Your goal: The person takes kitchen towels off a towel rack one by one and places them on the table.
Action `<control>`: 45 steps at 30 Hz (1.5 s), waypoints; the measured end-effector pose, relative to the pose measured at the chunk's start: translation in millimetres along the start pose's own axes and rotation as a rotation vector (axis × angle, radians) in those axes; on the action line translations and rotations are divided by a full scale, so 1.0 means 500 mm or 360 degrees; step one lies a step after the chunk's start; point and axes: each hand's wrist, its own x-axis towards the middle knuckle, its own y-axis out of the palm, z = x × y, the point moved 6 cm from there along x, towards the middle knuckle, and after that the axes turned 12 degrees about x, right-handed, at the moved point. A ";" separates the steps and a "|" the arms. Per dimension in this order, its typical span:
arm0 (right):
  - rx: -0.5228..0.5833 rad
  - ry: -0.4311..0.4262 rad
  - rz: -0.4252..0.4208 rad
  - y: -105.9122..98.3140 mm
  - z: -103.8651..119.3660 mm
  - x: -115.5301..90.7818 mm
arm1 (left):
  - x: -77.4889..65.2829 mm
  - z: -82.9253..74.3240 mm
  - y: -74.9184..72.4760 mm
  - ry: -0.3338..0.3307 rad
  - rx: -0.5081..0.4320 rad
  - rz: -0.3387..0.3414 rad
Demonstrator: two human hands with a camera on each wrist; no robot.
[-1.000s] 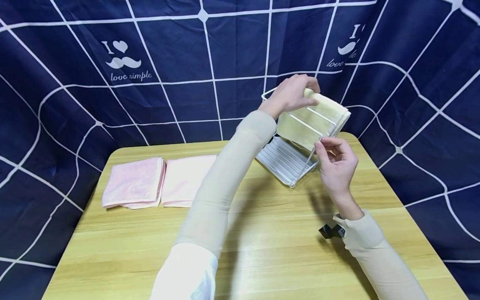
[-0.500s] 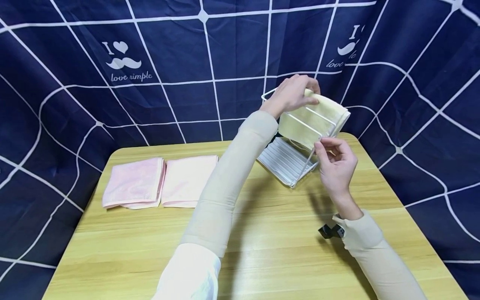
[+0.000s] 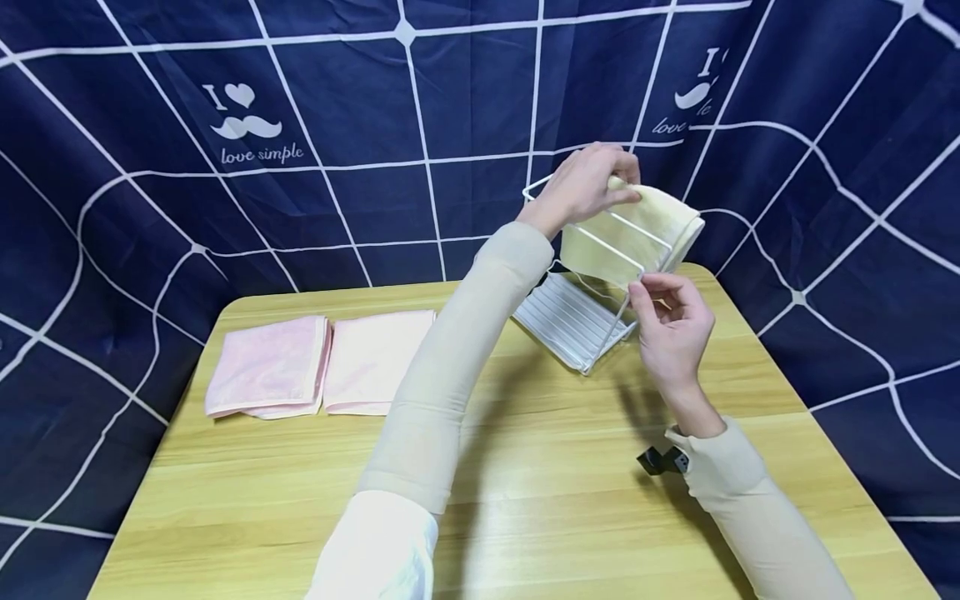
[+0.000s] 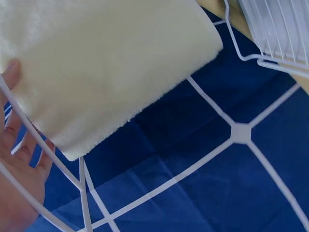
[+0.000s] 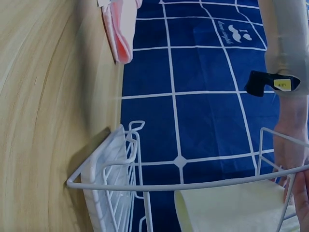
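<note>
In the head view my left hand [image 3: 588, 183] grips a folded pale yellow towel [image 3: 630, 233] at its top edge, thumb on the near side. The towel hangs at the upper tier of a white wire rack [image 3: 611, 250], behind its front rails. In the left wrist view the thumb lies on the towel [image 4: 111, 63] and the other fingers are partly hidden behind it and the wires. My right hand [image 3: 675, 329] pinches the rack's upright wire at the near right corner. A ribbed light tray [image 3: 566, 317] forms the rack's lower level, below the towel.
Two folded pink towels [image 3: 266, 367] lie side by side on the left of the wooden table [image 3: 555, 500]. A dark blue curtain [image 3: 480, 100] with white lines stands close behind the rack and along both sides. A black camera mount [image 3: 662, 461] sits at the right wrist.
The yellow towel has shifted slightly rightward, with its lower edge a little higher, baring more wire and tray beneath. My left hand has risen very slightly; the right hand stays put.
</note>
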 end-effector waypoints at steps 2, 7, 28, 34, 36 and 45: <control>0.0002 -0.0001 0.0002 0.001 0.000 0.001 | -0.001 -0.001 -0.005 0.0022 0.0019 -0.0033; -0.0006 0.0006 0.0006 0.002 0.001 0.001 | -0.005 0.003 -0.014 -0.0005 -0.0050 -0.0048; 0.0014 0.0011 0.0007 0.001 0.005 -0.005 | -0.050 0.035 -0.069 -0.0099 -0.0337 -0.0162; 0.0003 0.0010 0.0006 -0.001 0.006 -0.006 | -0.066 0.044 -0.094 -0.0111 -0.0381 -0.0243; 0.0002 0.0010 0.0005 -0.001 0.007 -0.006 | -0.073 0.047 -0.103 -0.0122 -0.0385 -0.0273; 0.0007 0.0013 0.0004 -0.001 0.008 -0.006 | -0.099 0.061 -0.143 -0.0159 -0.0520 -0.0380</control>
